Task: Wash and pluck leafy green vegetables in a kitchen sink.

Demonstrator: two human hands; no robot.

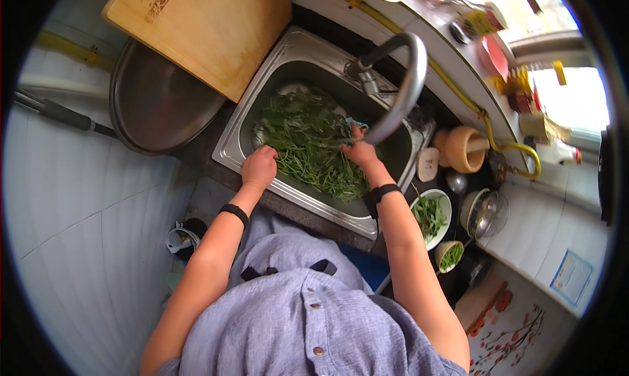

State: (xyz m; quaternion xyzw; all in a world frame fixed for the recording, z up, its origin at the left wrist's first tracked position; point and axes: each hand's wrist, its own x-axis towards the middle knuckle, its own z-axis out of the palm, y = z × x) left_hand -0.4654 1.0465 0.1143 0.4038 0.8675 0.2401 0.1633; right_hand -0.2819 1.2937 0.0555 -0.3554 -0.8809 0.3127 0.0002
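Leafy green vegetables with thin stems [314, 145] fill much of a stainless steel sink basin [231, 135]. At the near left rim is my left hand [260, 167], its fingers curled at the edge of the greens; whether it grips a stem is hidden. Over the right part of the greens my right hand [360, 150] has its fingers spread, beside a small light-blue item [356, 124] that may be a cloth. A curved metal faucet [415, 81] arches over the basin close to my right hand.
A wooden cutting board [206, 36] leans over a large metal basin [157, 100] at left. Right of the sink are a wooden mortar [464, 152], a ladle [457, 182], a white bowl of leaves [444, 204], a cup of cut greens [449, 256] and a metal strainer [484, 213].
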